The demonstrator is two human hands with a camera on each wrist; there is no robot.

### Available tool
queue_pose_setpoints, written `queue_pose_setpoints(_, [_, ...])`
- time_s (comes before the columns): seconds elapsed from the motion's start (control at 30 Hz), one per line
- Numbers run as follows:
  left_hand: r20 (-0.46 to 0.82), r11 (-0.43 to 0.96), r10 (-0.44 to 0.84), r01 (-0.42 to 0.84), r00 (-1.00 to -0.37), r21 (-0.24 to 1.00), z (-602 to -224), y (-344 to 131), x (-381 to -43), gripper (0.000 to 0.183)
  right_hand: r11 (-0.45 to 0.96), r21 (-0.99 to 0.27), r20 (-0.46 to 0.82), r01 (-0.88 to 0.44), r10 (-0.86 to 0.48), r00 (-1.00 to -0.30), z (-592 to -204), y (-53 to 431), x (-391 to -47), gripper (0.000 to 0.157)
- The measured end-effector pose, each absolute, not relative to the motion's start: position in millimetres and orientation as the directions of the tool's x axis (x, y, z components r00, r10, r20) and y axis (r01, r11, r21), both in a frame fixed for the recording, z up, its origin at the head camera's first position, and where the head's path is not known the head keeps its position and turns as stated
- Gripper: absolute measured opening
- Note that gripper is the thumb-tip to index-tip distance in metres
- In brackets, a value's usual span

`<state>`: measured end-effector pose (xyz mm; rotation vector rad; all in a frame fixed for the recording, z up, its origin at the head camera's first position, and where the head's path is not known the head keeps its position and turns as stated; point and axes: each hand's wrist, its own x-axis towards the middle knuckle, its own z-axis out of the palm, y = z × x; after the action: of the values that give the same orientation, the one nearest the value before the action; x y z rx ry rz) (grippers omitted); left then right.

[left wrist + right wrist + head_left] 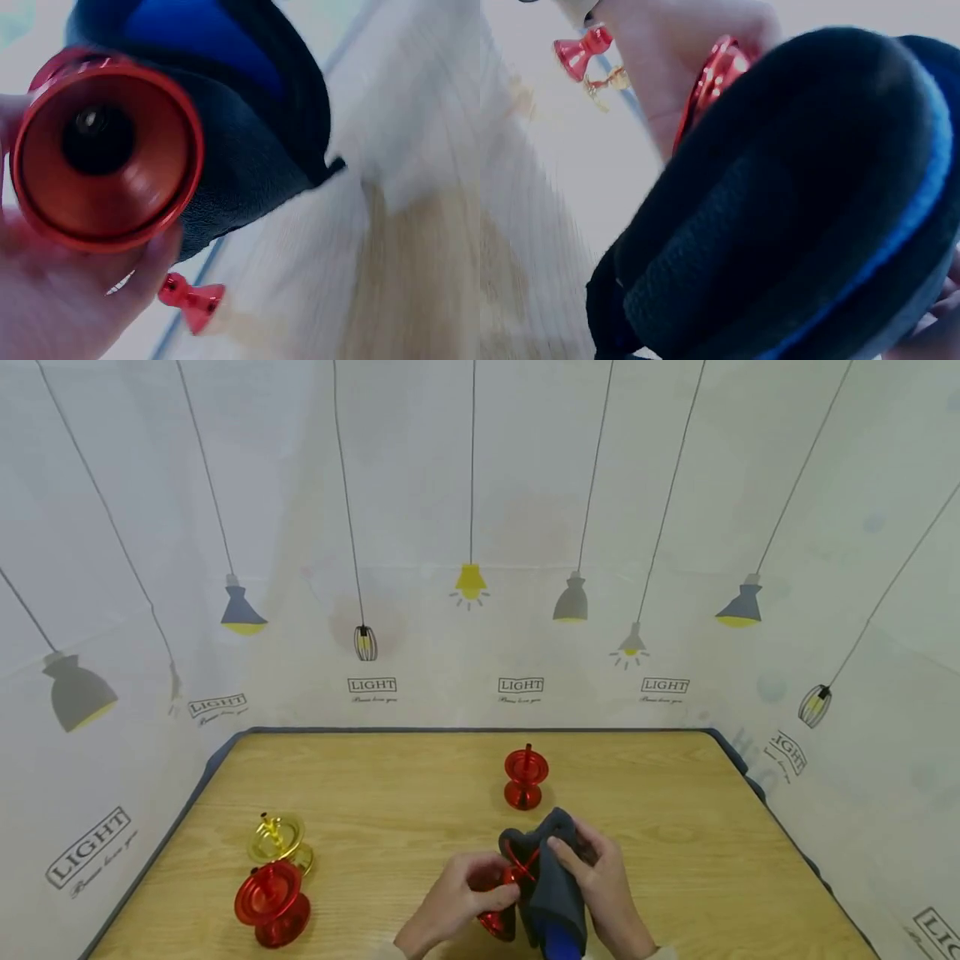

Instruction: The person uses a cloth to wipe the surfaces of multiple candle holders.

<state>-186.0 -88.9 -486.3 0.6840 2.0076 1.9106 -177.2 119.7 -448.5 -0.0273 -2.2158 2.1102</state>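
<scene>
In the head view my left hand [453, 897] grips a shiny red candle holder [497, 925] by its stem and base, tilted on its side. Its hollow round base [105, 214] faces the left wrist camera. My right hand [607, 887] pinches a dark grey cloth [558, 881] with a bright blue side, thumb in front. The cloth is folded around the holder's dish, and a bit of red rim shows between the folds. From the right wrist, the cloth [780, 187] fills most of the view and covers much of the holder's red edge [712, 82].
Another red candle holder [525, 781] stands upright beyond my hands. At the left, a red one [281, 922] stands in front of a gold one [277, 835]. The wooden table [390, 810] ends at walls of white sheeting [420, 510] printed with lamps.
</scene>
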Motion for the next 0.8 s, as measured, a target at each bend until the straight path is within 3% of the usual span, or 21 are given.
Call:
queue_pose_setpoints(0.13, [0.001,-0.106,0.663,-0.092,-0.748,0.99,-488.2,-94.7,-188.8,0.048,0.033,-0.999,0.034,-0.033,0.039,-0.999,-445.7,120.9,-175.0,0.038])
queue_pose_setpoints(0.23, [-0.055,-0.088,0.705,-0.163,-0.708,0.983,-488.4,-97.2,-188.1,0.053,0.035,-0.999,0.042,-0.041,0.019,-0.999,-445.5,121.1,-173.5,0.038])
queue_pose_setpoints(0.5, [0.115,0.056,0.495,0.164,-0.861,0.985,-487.8,-90.2,-177.7,0.036,0.092,-0.995,0.052,-0.045,0.079,-0.996,-448.9,119.7,-171.6,0.038])
queue_pose_setpoints(0.8, [0.215,0.233,0.296,0.289,-0.931,0.929,-481.7,-74.4,-165.1,0.038,0.143,-0.987,0.09,-0.076,0.099,-0.991,-449.3,113.3,-172.0,0.042])
